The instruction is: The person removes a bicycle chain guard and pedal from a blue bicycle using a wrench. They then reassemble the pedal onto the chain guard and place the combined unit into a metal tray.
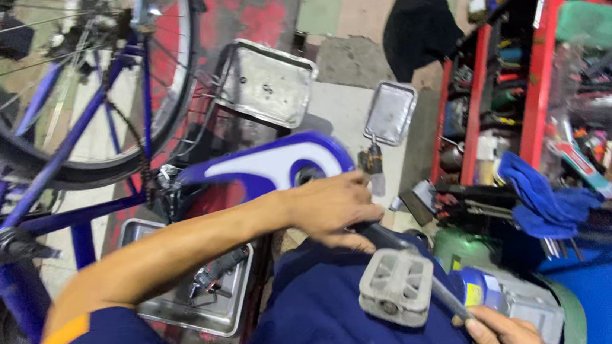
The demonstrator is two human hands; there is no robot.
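Note:
A blue bicycle frame stands upside down in front of me, with its blue and white chain guard at the centre. My left hand reaches across and is closed around the black crank arm just below the chain guard. A grey plastic pedal sits at the crank's end, over my dark blue trousers. My right hand is at the bottom edge, gripping a slim metal tool that points up toward the pedal. Its head is hidden behind the pedal.
A bicycle wheel fills the upper left. Metal trays lie on the floor: one behind the frame, a small one, and one holding tools. A red tool shelf with a blue rag stands right. A black cloth lies beyond.

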